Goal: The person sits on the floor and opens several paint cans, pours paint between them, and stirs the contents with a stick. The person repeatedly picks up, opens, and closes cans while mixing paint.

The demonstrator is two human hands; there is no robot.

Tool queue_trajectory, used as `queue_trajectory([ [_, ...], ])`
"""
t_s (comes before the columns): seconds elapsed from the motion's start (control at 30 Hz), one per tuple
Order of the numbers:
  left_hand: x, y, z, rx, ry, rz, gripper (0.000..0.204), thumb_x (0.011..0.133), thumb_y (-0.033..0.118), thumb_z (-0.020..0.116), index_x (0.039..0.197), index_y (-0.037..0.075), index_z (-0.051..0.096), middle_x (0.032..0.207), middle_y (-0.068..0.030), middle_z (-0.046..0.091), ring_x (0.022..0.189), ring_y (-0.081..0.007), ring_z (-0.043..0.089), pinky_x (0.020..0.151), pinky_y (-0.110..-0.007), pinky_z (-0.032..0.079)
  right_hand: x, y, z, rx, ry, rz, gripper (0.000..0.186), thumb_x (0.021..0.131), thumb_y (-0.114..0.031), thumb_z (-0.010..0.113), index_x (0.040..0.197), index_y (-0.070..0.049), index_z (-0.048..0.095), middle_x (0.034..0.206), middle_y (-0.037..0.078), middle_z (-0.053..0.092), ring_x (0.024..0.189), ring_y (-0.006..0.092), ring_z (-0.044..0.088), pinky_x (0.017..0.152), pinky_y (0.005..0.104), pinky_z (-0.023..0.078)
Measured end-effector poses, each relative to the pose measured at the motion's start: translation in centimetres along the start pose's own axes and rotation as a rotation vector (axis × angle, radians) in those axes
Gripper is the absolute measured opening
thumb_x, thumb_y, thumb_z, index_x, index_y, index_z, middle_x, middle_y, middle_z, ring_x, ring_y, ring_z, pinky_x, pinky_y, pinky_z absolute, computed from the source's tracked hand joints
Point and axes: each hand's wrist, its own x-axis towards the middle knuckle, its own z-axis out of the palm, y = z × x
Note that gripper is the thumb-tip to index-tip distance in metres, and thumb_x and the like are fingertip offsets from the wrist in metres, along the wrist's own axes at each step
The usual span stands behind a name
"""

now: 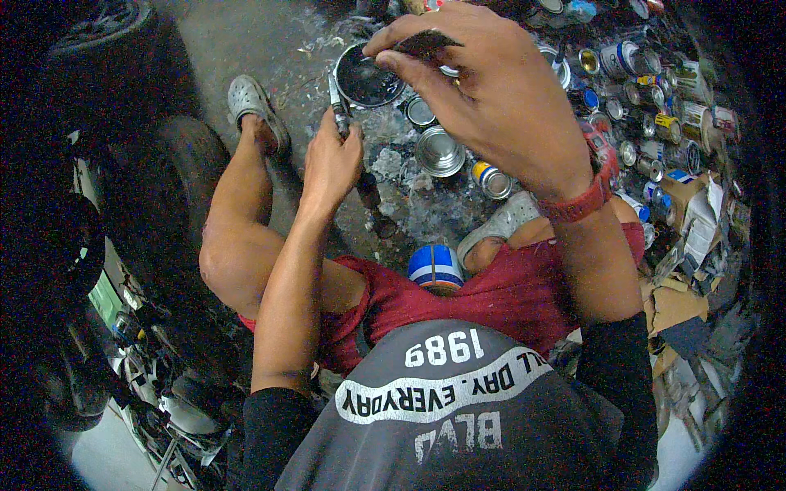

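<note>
My left hand is closed around a slim tool with a silvery upper end and a black lower part. It is beside the left edge of an open round can that has dark, glossy contents. My right hand, raised close to the camera, pinches a thin, dark, flat piece between thumb and fingers. It covers part of the floor and cans behind it. Just right of the dark can stand a small can and a wider silvery can.
Many cans, among them a yellow-banded one, crowd the stained floor at right. A blue-and-white can stands between my legs. Torn cardboard lies at right. Dark tyres are at left.
</note>
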Motion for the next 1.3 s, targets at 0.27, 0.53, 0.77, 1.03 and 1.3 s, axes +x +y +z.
queue_trajectory([
  [0.27,0.0,0.0,0.1,0.015,0.002,-0.021,0.046,0.102,0.029,0.059,0.136,-0.003,0.057,0.104,-0.0336,0.072,0.103,-0.0526,0.069,0.091,-0.055,0.052,0.0,0.1,0.2,-0.075,-0.073,-0.014,0.025,0.098,-0.028,0.067,0.105,-0.004,0.074,0.091,0.020,0.070,0.091,0.0412,0.067,0.084,0.0516,0.054],
  [0.53,-0.1,0.4,-0.2,0.025,-0.014,-0.035,0.047,0.102,0.029,0.058,0.137,-0.003,0.056,0.106,-0.0345,0.071,0.104,-0.0526,0.069,0.092,-0.055,0.052,0.2,-0.3,-0.1,0.001,-0.136,-0.005,0.024,0.097,-0.026,0.068,0.106,-0.005,0.074,0.091,0.019,0.071,0.090,0.0417,0.067,0.084,0.0523,0.054],
  [0.77,-0.1,-0.1,0.0,-0.002,0.016,-0.003,0.046,0.102,0.028,0.058,0.136,-0.004,0.056,0.105,-0.0350,0.071,0.104,-0.0531,0.068,0.092,-0.055,0.051,0.3,-0.6,-0.2,0.053,-0.091,0.022,0.024,0.097,-0.025,0.068,0.107,-0.006,0.076,0.092,0.020,0.072,0.092,0.0410,0.068,0.086,0.0517,0.054],
  [1.03,0.0,0.4,-0.2,-0.022,-0.027,-0.069,0.044,0.102,0.027,0.057,0.135,-0.003,0.057,0.104,-0.0329,0.072,0.102,-0.0509,0.070,0.091,-0.055,0.052,0.5,-0.5,-0.6,0.024,-0.161,0.068,0.026,0.098,-0.026,0.066,0.109,-0.005,0.075,0.093,0.019,0.072,0.095,0.0400,0.069,0.088,0.0511,0.054],
  [1.3,-0.2,0.5,-0.1,0.006,-0.010,-0.041,0.044,0.101,0.027,0.057,0.133,-0.003,0.058,0.105,-0.0330,0.072,0.103,-0.0510,0.069,0.091,-0.055,0.052,0.0,-0.3,0.0,-0.038,-0.079,-0.045,0.026,0.099,-0.026,0.066,0.110,-0.005,0.076,0.095,0.018,0.073,0.095,0.0388,0.069,0.088,0.0510,0.055],
])
